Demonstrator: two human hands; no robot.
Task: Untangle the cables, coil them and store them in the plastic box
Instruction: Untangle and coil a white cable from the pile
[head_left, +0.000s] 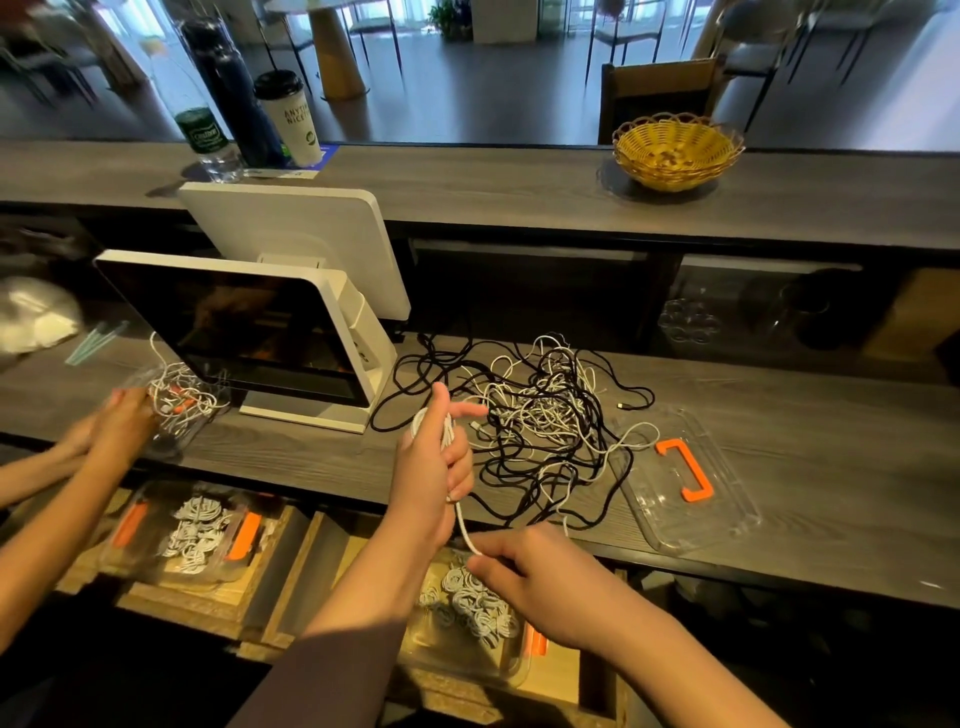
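Observation:
My left hand (434, 467) is raised over the counter and grips a coil of white cable (445, 434) wound around its fingers. A stretch of that white cable runs down to my right hand (540, 569), which pinches it near the counter's front edge. Behind my hands a tangle of black and white cables (540, 415) lies on the counter. Below, in an open drawer, a clear plastic box (467, 660) with orange clips holds several coiled white cables (470, 605). Its clear lid (727, 525) with an orange handle lies on the counter to the right.
Another person's hands (122, 421) work on white cables in a clear box (179, 441) at the left. A second box of coils (182, 530) sits in the left drawer. A white two-screen terminal (260, 332) stands left of the tangle. A wicker basket (675, 150), bottles and a cup (291, 119) stand on the upper ledge.

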